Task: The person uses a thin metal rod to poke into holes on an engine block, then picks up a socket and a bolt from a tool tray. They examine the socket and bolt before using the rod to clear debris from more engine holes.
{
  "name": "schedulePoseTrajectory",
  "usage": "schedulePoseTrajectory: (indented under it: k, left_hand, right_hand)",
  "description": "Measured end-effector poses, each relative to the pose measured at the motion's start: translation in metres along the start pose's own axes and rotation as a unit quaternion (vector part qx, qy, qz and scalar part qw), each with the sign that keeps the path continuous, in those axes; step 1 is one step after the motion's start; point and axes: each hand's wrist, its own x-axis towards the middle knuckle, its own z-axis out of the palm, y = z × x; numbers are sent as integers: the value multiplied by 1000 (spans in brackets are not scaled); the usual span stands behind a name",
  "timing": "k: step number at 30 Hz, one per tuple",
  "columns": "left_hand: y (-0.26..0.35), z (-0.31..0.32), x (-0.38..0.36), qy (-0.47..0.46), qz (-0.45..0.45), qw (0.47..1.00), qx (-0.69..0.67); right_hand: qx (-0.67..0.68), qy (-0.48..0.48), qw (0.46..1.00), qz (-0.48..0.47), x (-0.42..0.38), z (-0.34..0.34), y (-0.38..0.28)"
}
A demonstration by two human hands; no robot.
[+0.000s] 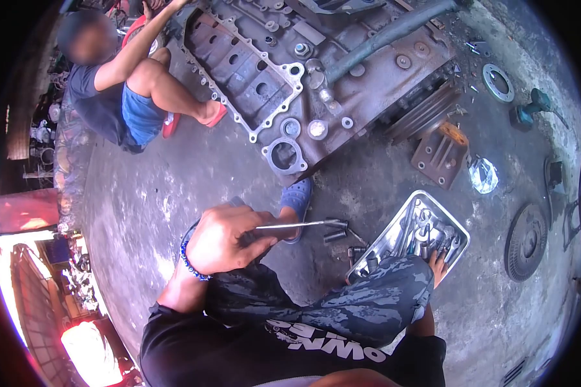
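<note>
one head-worn camera looks forward and steeply down from above the wearer's shirt (pixel 239 355); the left hand (pixel 226 238) and right hand (pixel 438 267) lie near it, the engine block (pixel 381 90) farther off beyond them, in a wide view bulging around both hands.

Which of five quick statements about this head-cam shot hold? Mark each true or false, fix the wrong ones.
1. The left hand holds a thin metal tool. True.
2. Another person is beside the engine block. True.
3. The right hand rests on the engine block. False: it is at the metal tray.
4. The large dark disc lies in the metal tray. False: it lies on the floor.
5. A beaded bracelet circles the left wrist. True.
</note>
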Motion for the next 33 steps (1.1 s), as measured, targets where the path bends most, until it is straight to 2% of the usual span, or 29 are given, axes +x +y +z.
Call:
schedulePoseTrajectory:
  k: [8,13,18,21,22,25,26,33]
  left_hand:
    - [-3,2,-1,-6,-21,1000,21]
    - [-4,2,0,8,-26,999,22]
    - [5,4,1,20,-24,999,18]
    - [13,7,0,40,-37,998,28]
    - [16,7,-3,46,-43,997,35]
    - [26,7,-11,59,-58,993,79]
    - [32,4,-16,62,-38,994,80]
    - [18,11,-7,22,-56,998,34]
  right_hand:
    - [9,14,1000,-8,-1,13,9]
    - [21,-11,1000,1,1,8,7]
    - [37,-54,997,28,0,-24,-10]
    - [-6,-42,999,15,-3,-34,-17]
    - [9,-20,1000,12,-5,-32,-16]
    - [25,-32,999,20,-6,-41,-21]
    - [24,-36,999,10,-8,-44,-19]
    - [60,-16,998,-1,-9,-31,-8]
